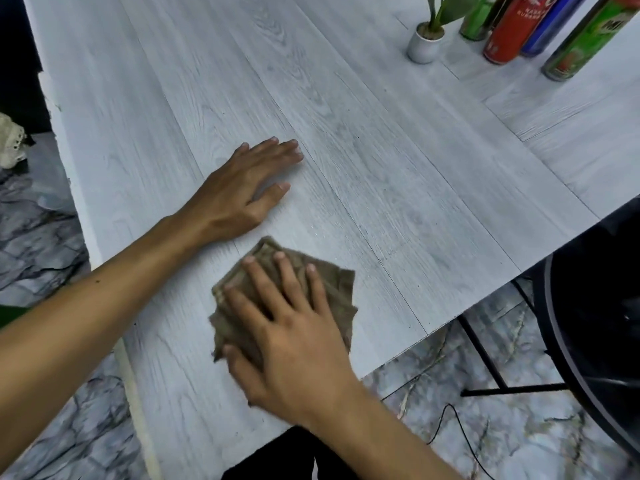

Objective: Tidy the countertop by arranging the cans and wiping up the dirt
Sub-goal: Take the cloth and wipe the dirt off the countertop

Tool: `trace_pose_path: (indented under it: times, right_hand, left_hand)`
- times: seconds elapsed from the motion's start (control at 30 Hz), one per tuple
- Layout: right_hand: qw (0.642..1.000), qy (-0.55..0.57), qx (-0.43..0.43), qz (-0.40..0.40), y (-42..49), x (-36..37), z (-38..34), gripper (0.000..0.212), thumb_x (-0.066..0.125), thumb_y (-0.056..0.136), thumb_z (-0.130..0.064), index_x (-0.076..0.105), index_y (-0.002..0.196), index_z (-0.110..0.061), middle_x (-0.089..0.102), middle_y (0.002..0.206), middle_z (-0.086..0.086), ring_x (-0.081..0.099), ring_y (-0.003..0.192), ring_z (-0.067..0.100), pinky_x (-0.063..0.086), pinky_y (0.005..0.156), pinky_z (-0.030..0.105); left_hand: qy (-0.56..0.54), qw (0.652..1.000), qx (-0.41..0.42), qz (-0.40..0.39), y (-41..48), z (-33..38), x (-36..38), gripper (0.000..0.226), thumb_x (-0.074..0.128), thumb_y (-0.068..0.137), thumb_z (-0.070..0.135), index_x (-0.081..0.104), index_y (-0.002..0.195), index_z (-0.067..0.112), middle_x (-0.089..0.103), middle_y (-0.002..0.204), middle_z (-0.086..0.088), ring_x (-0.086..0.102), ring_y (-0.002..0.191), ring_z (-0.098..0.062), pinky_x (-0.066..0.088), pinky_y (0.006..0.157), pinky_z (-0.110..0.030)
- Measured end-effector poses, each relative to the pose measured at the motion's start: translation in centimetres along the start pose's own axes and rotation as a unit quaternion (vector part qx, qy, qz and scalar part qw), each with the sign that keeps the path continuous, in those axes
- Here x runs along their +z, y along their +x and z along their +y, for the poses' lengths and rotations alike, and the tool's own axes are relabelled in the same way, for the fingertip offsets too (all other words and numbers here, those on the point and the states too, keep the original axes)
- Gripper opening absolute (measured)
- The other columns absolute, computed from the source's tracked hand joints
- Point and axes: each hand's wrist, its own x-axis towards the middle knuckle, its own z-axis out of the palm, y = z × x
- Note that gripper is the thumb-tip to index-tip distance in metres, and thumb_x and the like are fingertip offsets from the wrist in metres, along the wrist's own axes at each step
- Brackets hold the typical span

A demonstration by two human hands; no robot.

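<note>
Cans [540, 26] already lined up at far corner by plant [427, 32], so that bit's done. My right hand [294, 344] presses cloth [332, 285] flat w/ straight fingers near counter's [381, 140] front edge, left hand [239, 192] rests flat, holding nothing. Faint smudges left mid-counter, wiping prob. not finished.

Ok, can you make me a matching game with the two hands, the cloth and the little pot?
Things:
1 left hand
2 right hand
3 cloth
4 pot

States:
A holds a green plant
B brown, lying on the countertop
C presses flat on the cloth
D rests flat on the bare countertop

Pairs: 1-D, 2-C, 3-B, 4-A
</note>
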Motion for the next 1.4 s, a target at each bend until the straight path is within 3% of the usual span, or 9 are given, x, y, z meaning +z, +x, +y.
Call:
trace_pose_path:
  times: [0.4,0.67,0.87,1.17,1.4]
  right_hand:
    - [1.0,-0.004,0.023,-0.002,-5.1,-2.5,4.0,0.059,0.054,0.085,-0.039,0.053,0.144,-0.029,0.03,0.166,-0.003,0.016,0.157,0.02,0.019,0.125,0.051]
    - [0.997,-0.023,0.053,-0.044,-5.3,-6.9,10.7,0.067,0.032,0.09,-0.041,0.043,0.155,-0.026,0.017,0.169,-0.007,0.004,0.158,0.019,0.005,0.127,0.047]
    - [0.992,-0.038,0.123,-0.01,-5.1,-9.3,16.2,0.066,0.029,0.095,-0.046,0.032,0.159,-0.029,0.009,0.17,-0.009,-0.006,0.157,0.015,-0.004,0.127,0.042]
    - [0.97,-0.007,0.233,0.067,-1.7,-12.1,22.7,0.063,0.032,0.097,-0.04,0.034,0.158,-0.025,0.016,0.17,-0.001,0.004,0.158,0.022,0.002,0.126,0.047]
    - [0.963,0.022,0.252,0.097,3.0,-13.3,25.0,0.054,0.04,0.102,-0.031,0.036,0.155,-0.021,0.019,0.169,0.004,0.005,0.157,0.025,-0.001,0.127,0.046]
  left_hand:
    - [-0.003,0.999,0.032,-0.021,1.0,3.6,1.2,0.057,0.042,0.104,0.047,0.037,0.158,0.031,0.023,0.169,0.013,0.008,0.157,-0.003,0.006,0.129,-0.043]
    - [0.002,1.0,0.01,-0.003,2.2,5.0,2.0,0.055,0.041,0.104,0.046,0.038,0.157,0.032,0.024,0.168,0.014,0.01,0.157,-0.005,0.007,0.129,-0.044]
    - [0.009,1.0,-0.02,0.009,3.6,5.7,3.2,0.056,0.041,0.104,0.048,0.037,0.157,0.033,0.023,0.168,0.016,0.009,0.157,-0.002,0.007,0.129,-0.044]
    - [0.011,0.999,-0.044,0.019,5.3,6.6,4.0,0.057,0.041,0.104,0.047,0.036,0.158,0.03,0.024,0.168,0.014,0.009,0.157,-0.002,0.003,0.129,-0.04]
    - [0.016,0.998,-0.049,0.02,5.8,6.2,3.6,0.057,0.039,0.105,0.047,0.035,0.159,0.031,0.022,0.169,0.014,0.007,0.157,-0.002,0.003,0.129,-0.043]
